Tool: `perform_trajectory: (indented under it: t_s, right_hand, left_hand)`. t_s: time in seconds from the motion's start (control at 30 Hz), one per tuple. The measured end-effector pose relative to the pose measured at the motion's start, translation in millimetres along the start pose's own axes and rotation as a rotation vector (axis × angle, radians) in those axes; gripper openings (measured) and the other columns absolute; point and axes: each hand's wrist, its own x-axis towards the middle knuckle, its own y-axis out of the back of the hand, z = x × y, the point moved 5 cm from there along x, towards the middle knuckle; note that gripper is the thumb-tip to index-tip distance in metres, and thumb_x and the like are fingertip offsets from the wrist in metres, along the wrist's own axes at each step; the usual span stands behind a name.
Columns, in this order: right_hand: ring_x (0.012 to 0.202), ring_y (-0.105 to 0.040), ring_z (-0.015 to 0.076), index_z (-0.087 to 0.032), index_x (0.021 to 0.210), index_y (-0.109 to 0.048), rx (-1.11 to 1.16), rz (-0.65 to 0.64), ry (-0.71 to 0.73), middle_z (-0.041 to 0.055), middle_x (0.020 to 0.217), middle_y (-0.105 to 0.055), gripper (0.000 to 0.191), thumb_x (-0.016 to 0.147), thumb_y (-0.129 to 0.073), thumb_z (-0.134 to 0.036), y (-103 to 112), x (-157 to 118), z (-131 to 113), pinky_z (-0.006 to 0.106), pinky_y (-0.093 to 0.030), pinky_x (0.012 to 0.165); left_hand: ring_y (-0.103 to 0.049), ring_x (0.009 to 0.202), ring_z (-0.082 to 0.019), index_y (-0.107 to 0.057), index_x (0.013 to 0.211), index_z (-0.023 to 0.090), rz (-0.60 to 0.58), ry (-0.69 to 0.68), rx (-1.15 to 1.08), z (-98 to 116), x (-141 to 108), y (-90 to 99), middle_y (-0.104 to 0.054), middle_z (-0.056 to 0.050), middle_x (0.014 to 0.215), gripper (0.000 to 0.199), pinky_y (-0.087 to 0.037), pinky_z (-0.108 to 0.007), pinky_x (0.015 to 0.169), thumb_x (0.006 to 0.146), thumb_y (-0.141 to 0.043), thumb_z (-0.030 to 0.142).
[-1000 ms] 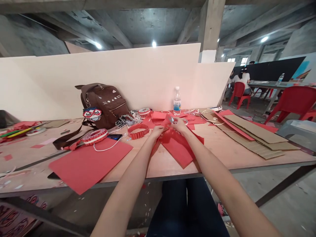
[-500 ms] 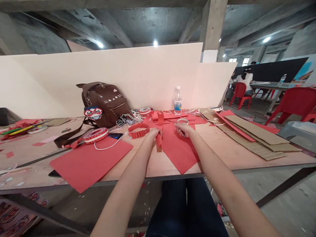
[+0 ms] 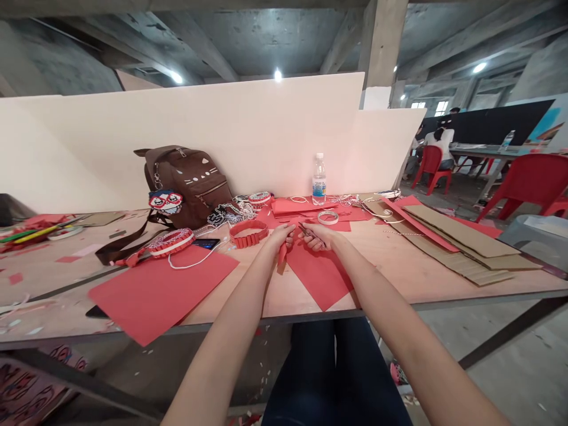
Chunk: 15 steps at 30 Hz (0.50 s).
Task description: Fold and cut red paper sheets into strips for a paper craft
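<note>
My left hand (image 3: 283,236) is closed on a strip of red paper (image 3: 281,259), whose lower end hangs beneath the fingers and shows a brown part. Close beside it, my right hand (image 3: 317,235) grips a pair of scissors (image 3: 303,227); only their dark, thin tip shows and the handles are hidden in the fingers. Under both hands lies a sheet of red paper (image 3: 323,281), a corner pointing at the table's front edge. Just beyond the right hand is a roll of tape (image 3: 327,217). To the left of my left hand stands a pleated red paper ring (image 3: 248,235).
A brown backpack (image 3: 186,186) leans against the white board (image 3: 266,130). A water bottle (image 3: 319,180) stands at the back. Cardboard strips (image 3: 470,234) lie right; another red sheet (image 3: 164,293), a decorated roll (image 3: 171,242) and a phone (image 3: 206,243) lie left.
My right hand has moved left from beside the tape roll to meet my left hand, bringing the scissors' tip near it. The red strip's upper part no longer stands up above my left hand.
</note>
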Motion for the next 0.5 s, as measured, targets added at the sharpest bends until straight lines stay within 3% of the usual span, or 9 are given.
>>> perform_trajectory:
  t_s: [0.23, 0.5]
  right_hand:
    - [0.029, -0.015, 0.0037, -0.019, 0.074, -0.042, 0.086, -0.014, 0.048, -0.0124, 0.044, -0.020, 0.044, 0.098, -0.026, -0.052, 0.5, -3.9, -4.5, 0.010, -0.016, 0.024]
    - [0.028, -0.014, 0.0036, -0.018, 0.073, -0.045, 0.082, -0.028, 0.064, -0.0125, 0.042, -0.021, 0.046, 0.097, -0.028, -0.053, 7.1, -6.3, -5.2, 0.012, -0.014, 0.024]
  left_hand:
    - [-0.059, 0.103, -0.021, -0.055, 0.121, 0.017, 0.012, 0.132, 0.101, 0.1, 2.8, -2.3, -0.057, -0.010, 0.122, 0.035, -0.052, -0.043, 0.086, 0.092, -0.056, 0.035]
    - [-0.060, 0.102, -0.021, -0.056, 0.120, 0.017, 0.030, 0.112, 0.146, 0.2, -0.4, -2.7, -0.057, -0.010, 0.122, 0.034, -0.052, -0.042, 0.086, 0.092, -0.055, 0.035]
